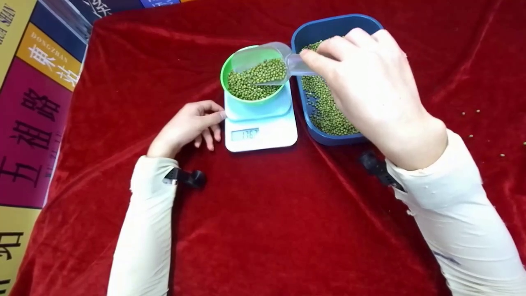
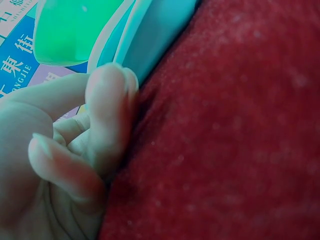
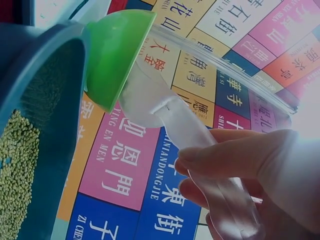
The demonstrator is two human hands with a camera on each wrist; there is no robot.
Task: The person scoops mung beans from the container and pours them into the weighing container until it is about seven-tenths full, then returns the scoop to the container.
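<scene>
A clear plastic scoop [image 1: 274,61] is gripped by its handle in my right hand [image 1: 372,82]. Its tilted mouth is down inside a green bowl [image 1: 225,84], among small green mung beans [image 1: 250,91]. The bowl stands on a white digital kitchen scale [image 1: 263,139] with digits on its display. In the right wrist view, thumb and fingers wrap the scoop handle [image 3: 200,150]. My left hand [image 1: 191,123] rests beside the scale, fingers loosely bent. Its thumb and fingertips are right at the scale's left edge, as the left wrist view also shows.
Right of the scale stands a deep blue tub [image 1: 306,119] holding more mung beans [image 1: 333,119], partly hidden under my right hand. Several loose beans [image 1: 471,136] lie on the wrinkled red velvet cloth [image 1: 263,213]. Colourful panels with Chinese lettering [image 1: 33,123] border the cloth at left.
</scene>
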